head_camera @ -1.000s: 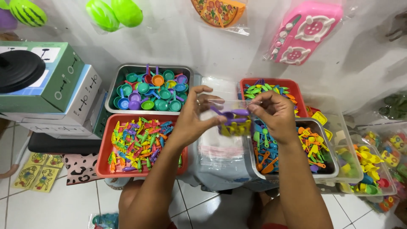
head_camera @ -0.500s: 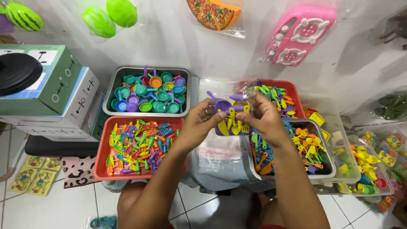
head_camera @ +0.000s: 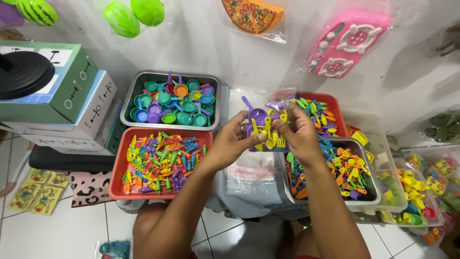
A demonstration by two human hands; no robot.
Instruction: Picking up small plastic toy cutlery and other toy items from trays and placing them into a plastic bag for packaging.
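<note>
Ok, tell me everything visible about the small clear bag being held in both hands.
The small clear plastic bag is thin, glossy and crinkled. It holds purple toy pans and yellow toy utensils. The left hand and right hand pinch its sides, holding it up above a stack of empty bags.

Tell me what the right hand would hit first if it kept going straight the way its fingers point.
The right hand points up-left, so it would likely press first into the clear bag of purple and yellow toy utensils, then the left hand gripping its other side; depth is uncertain.
</note>
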